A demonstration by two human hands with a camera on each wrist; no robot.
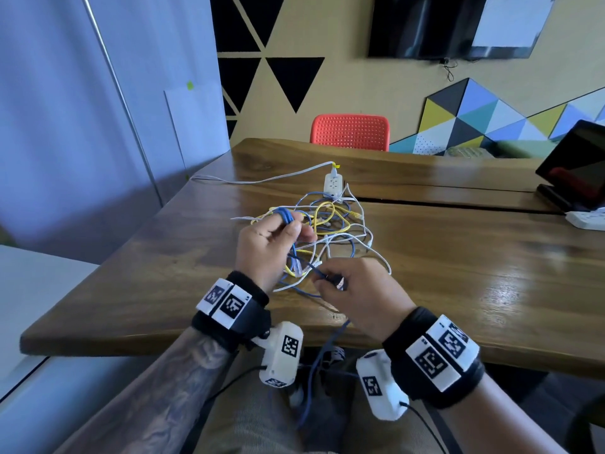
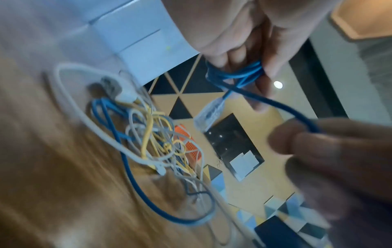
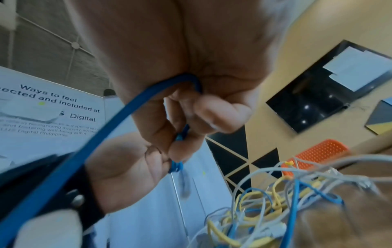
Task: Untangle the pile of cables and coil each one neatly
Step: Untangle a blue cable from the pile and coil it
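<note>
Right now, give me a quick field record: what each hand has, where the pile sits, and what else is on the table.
left hand: holds small loops of the blue cable, clear plug dangling
right hand: pinches the same blue cable, which trails off the table edge
pile: blue, yellow and white cables tangled on the wooden table
power strip: behind the pile
coiling: only started

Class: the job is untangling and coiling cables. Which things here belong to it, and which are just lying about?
Job: blue cable in left hand and right hand; cable pile.

Lying about: power strip, red chair, tablet, table.
</note>
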